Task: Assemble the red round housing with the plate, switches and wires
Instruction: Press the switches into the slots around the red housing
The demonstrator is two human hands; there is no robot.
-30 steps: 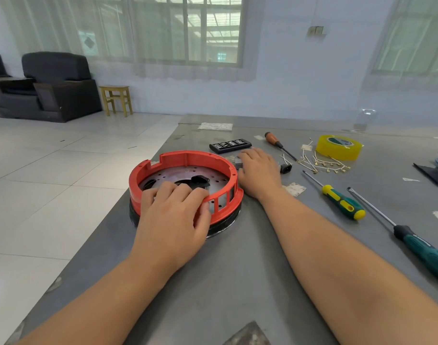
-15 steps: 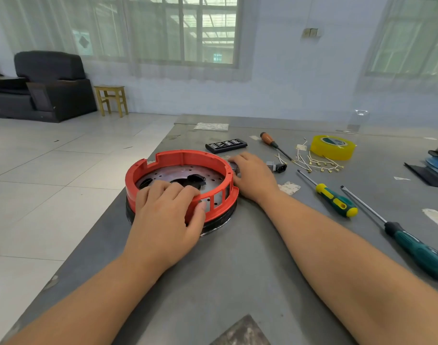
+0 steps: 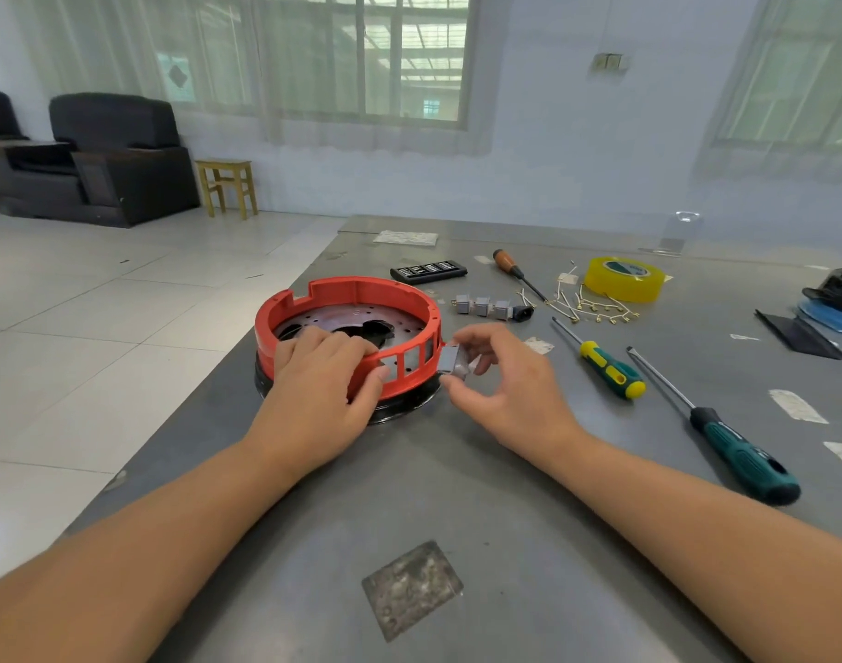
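Where red housing (image 3: 357, 299) rings perforated plate (image 3: 342, 323), nothing else.

A workroom: grey metal bench (image 3: 457, 495) strewn with screwdrivers (image 3: 605, 366), black armchair (image 3: 113, 155) across tiled floor (image 3: 98, 327).

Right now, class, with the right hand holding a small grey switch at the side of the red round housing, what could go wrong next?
1. The right hand only pinches the small grey switch; pushed in tilted, it might jam in a rectangular side window of the red round housing.
2. The left hand grips just the near rim, so the housing could slide.
3. The yellow-and-green screwdriver lies close by and might get knocked.
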